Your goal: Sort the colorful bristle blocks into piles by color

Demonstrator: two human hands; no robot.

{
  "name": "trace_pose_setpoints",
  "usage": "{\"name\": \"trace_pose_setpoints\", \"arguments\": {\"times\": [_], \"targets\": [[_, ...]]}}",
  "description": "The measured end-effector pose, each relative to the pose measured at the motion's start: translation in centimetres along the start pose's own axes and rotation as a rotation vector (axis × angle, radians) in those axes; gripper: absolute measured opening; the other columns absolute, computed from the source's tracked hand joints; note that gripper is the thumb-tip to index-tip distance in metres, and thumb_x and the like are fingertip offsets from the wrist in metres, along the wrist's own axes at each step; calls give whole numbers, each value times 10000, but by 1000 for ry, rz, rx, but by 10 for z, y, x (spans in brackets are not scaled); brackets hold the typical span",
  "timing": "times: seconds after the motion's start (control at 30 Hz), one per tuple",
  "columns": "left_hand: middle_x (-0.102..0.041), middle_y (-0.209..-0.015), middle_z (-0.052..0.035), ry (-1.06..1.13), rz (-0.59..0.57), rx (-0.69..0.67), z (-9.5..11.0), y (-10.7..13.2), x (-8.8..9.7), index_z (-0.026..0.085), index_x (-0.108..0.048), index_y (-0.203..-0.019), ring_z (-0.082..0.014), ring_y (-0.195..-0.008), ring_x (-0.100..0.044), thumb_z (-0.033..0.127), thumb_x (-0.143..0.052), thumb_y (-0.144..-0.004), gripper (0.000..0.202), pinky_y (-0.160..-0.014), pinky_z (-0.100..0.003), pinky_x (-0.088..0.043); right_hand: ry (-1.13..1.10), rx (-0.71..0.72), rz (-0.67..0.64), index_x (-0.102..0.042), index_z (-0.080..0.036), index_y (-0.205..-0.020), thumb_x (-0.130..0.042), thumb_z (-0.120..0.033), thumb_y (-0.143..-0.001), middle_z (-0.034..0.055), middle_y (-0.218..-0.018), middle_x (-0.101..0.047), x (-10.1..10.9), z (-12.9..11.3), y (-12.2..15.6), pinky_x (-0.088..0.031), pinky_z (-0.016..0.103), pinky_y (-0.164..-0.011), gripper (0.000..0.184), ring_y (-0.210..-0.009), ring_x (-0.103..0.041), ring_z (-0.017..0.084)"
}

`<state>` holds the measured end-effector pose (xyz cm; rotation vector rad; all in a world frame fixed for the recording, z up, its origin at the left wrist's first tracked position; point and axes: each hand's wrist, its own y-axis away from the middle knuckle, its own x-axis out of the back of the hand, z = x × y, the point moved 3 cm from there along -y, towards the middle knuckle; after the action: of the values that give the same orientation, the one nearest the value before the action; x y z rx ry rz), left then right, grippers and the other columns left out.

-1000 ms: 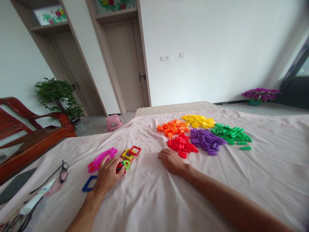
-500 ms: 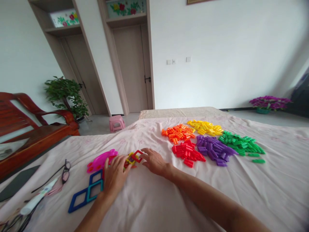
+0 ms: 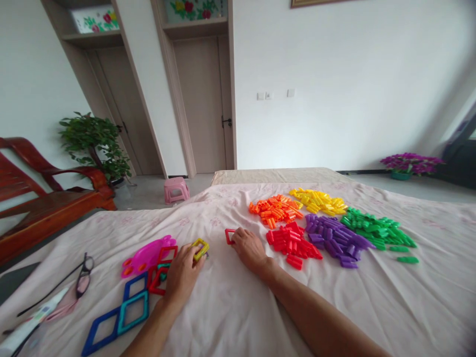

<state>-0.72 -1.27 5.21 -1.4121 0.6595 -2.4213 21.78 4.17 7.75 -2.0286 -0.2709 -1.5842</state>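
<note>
Right hand [image 3: 250, 250] grips a red square plastic frame [image 3: 227, 237], now pulled clear of the yellow square plastic frame [image 3: 205, 249] it sat against 0.5 s ago. It's on the cloth, left of the red plastic tube pile [image 3: 292, 240]. Left hand [image 3: 183, 272] pinches the yellow one, tilted.

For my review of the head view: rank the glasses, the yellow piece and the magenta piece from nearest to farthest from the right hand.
1. Yellow piece: left of the right hand, at the fingers of the left hand.
2. Magenta piece: farther left, past the left hand.
3. Glasses: farthest left.
</note>
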Motion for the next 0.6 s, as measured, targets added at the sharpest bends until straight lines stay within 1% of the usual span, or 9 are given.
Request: {"name": "trace_pose_setpoints", "arguments": {"times": [0.07, 0.1, 0.2, 0.27, 0.33, 0.43, 0.5, 0.57, 0.6], "targets": [[-649, -1159, -103, 99, 58, 47, -5, 0, -1, 205, -647, -1055, -265, -1106, -619, 401, -571, -886, 270, -962, -440, -504, 29, -52, 21, -670, -198, -1005, -599, -306, -944, 102, -1058, -652, 2, 5, 1, -446, 334, -852, 142, -978, -606, 230], [-644, -1166, -108, 149, 93, 79, -7, -1, 0, 200, -642, -1059, -269, -1117, -614, 424, -575, -881, 293, -972, -444, -500, 28, -51, 35, -670, -200, -1010, -606, -319, -940, 101, -1053, -653, 4, 6, 1, -442, 339, -849, 152, -981, -600, 235], [-654, -1115, -114, 344, 148, 194, -10, -2, 4, 178, -620, -1049, -270, -1073, -631, 483, -576, -875, 354, -951, -437, -512, -19, 27, 69, -677, -201, -1003, -584, -299, -950, 96, -1014, -663, 6, -2, 4, -436, 345, -848, 145, -981, -588, 238], [-671, -1089, -103, 551, 131, 279, -9, -2, 6, 178, -599, -1082, -253, -1004, -663, 513, -579, -872, 395, -885, -407, -543, -106, 92, 74, -680, -203, -1012, -570, -260, -952, 87, -1015, -673, 6, -11, 6, -440, 342, -870, 137, -992, -591, 227], [-693, -1076, -89, 764, 86, 369, -6, -1, 7, 193, -583, -1132, -238, -942, -690, 534, -586, -868, 431, -808, -378, -569, -239, 126, 79, -673, -204, -1064, -578, -226, -939, 79, -1046, -681, 5, -20, 9, -448, 335, -907, 159, -1024, -599, 214], [-718, -1046, -74, 974, 36, 470, -4, 1, 5, 205, -591, -1146, -229, -894, -709, 568, -582, -867, 458, -760, -366, -582, -488, 125, 72, -626, -198, -1198, -587, -178, -907, 79, -1111, -684, 1, -30, 11, -484, 321, -895, 294, -980, -634, 189], [-724, -1051, -67, 1049, 8, 478, -2, 1, 3, 197, -608, -1115, -224, -897, -712, 593, -584, -857, 474, -791, -370, -582, -685, 99, 60, -568, -210, -1293, -582, -195, -907, 87, -1189, -672, -3, -33, 12, -514, 318, -848, 387, -916, -654, 173], [-728, -1058, -64, 1101, -51, 453, 3, 0, 1, 191, -617, -1106, -221, -915, -713, 613, -574, -855, 493, -840, -384, -576, -899, 47, 50, -519, -226, -1354, -576, -266, -924, 96, -1253, -654, -9, -35, 11, -533, 326, -821, 436, -907, -665, 173], [-732, -1051, -65, 1113, -85, 435, 7, 0, 0, 189, -621, -1109, -223, -925, -714, 618, -564, -859, 499, -861, -395, -571, -1006, 18, 44, -513, -226, -1360, -572, -312, -932, 98, -1254, -657, -12, -35, 10, -538, 330, -820, 441, -926, -667, 180]]}}
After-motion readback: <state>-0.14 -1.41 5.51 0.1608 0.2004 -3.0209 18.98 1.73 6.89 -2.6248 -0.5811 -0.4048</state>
